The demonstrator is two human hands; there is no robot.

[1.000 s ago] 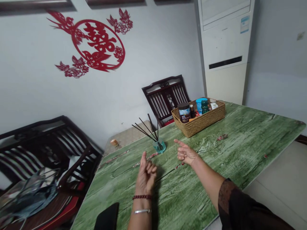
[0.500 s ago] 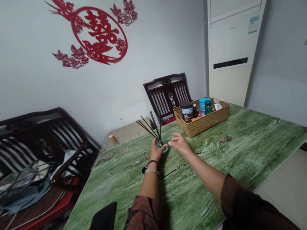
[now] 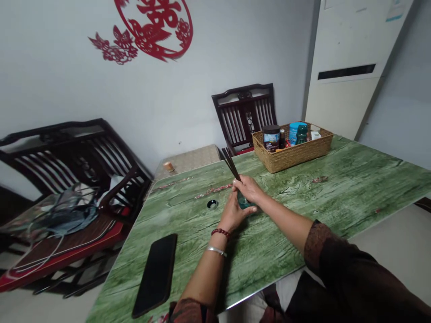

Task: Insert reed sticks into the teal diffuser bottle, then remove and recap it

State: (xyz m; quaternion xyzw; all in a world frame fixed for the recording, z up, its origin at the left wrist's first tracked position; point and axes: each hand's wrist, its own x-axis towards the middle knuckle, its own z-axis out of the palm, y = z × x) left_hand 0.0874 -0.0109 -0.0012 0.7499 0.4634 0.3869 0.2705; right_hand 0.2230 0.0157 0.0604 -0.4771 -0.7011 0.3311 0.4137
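**Both hands on the reed diffuser, mid-table**

- Person seated at near edge of green wood-grain table (image 3: pixel 336 188), dark patterned sleeves.
- Teal glass bottle (image 3: pixel 244 203) stands on the table top, roughly centre, between the two hands. Mostly covered; only a sliver of glass shows.
- Left hand (image 3: pixel 234 213): cupped round the near side and base of the bottle, fingers curled against the glass. Red bead bracelet and silver bangle on that wrist.
- Right hand (image 3: pixel 248 188): above the bottle neck, closed round the dark reeds (image 3: pixel 230 165). Reeds are gathered into one tight bundle and lean away to the person's left, sticking up out of the fist.
- Small round dark cap (image 3: pixel 212 204) lies flat on the table just left of the left hand, not touching it.
- Black phone (image 3: pixel 156 274) face down near the table's left near corner, well apart from the hands.
- Wicker basket (image 3: pixel 296 154) at the far edge, beyond the right hand; holds a dark-lidded jar (image 3: pixel 271 138), a blue tub (image 3: pixel 294 130) and smaller items, too small to read.
- Behind the table: dark wooden chair (image 3: pixel 245 112) against the wall, standing air conditioner (image 3: pixel 350 58) in the corner, red paper-cut (image 3: pixel 151 27) on the wall.
- Left of the table: dark wooden bench (image 3: pixel 84 148) with bags piled on its seat.
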